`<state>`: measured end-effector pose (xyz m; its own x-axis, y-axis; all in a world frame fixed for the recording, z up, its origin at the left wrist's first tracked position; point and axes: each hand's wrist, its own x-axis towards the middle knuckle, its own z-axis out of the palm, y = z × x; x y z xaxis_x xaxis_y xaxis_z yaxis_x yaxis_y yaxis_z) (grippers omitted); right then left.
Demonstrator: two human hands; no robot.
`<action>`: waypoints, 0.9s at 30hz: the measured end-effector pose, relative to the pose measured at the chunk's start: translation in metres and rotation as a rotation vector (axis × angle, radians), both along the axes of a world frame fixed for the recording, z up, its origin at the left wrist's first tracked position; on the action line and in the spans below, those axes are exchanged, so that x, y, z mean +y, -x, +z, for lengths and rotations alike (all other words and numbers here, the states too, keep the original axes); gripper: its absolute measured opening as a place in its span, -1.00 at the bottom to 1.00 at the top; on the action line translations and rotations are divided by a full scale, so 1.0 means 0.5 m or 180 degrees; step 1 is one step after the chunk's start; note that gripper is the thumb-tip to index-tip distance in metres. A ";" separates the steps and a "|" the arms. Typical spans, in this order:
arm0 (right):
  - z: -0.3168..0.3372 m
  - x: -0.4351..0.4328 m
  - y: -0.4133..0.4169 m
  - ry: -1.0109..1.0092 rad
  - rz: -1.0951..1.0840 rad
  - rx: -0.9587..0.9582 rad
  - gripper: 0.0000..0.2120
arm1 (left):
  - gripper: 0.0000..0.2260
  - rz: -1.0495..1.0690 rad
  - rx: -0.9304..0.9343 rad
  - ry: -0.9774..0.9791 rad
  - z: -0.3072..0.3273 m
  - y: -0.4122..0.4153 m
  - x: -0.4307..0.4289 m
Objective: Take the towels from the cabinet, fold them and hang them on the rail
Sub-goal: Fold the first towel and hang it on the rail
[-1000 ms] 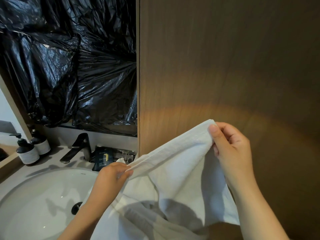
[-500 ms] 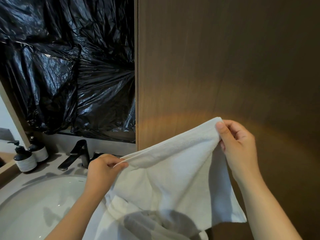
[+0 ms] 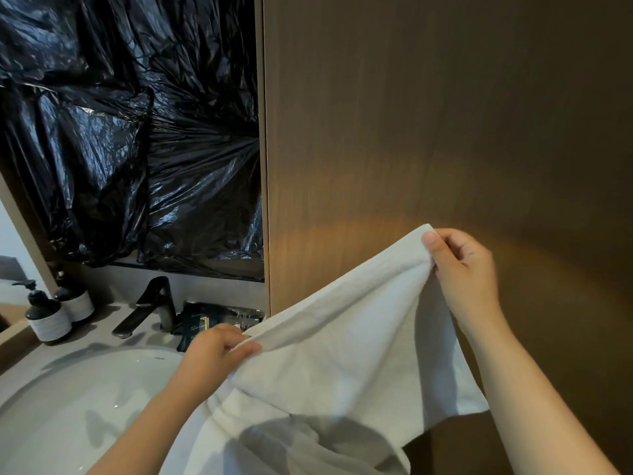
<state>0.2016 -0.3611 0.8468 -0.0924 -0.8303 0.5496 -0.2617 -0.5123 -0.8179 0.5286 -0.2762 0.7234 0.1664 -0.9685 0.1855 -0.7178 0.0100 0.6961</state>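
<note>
Wood panelling (image 3: 445, 132) and a sink (image 3: 61, 416) frame a person stretching a white towel (image 3: 342, 341) in mid-air over the basin's edge. The left hand (image 3: 219, 351) pinches the low end of the top hem and the right hand (image 3: 469, 272) pinches the raised corner, while the rest hangs in loose folds. Soft, light and limp, the cloth will likely sag wherever it is unsupported. Corners and hem look like the surest holds for a clean fold.
</note>
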 end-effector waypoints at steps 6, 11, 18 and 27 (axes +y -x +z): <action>0.009 -0.019 0.018 -0.0007 -0.0128 -0.0038 -0.87 | -0.65 0.0369 -0.0139 0.0080 0.038 -0.038 -0.028; 0.037 -0.036 0.025 0.0029 -0.0207 0.0022 -0.86 | -0.82 0.0354 -0.0538 -0.0005 0.098 -0.054 -0.050; 0.076 -0.044 0.009 0.0169 -0.0229 0.0162 -0.83 | -0.69 0.0562 -0.1899 -0.0776 0.153 -0.026 -0.077; 0.081 -0.044 -0.007 0.0205 -0.0159 0.0282 -0.82 | -0.65 0.0889 -0.1239 -0.0321 0.102 -0.067 -0.081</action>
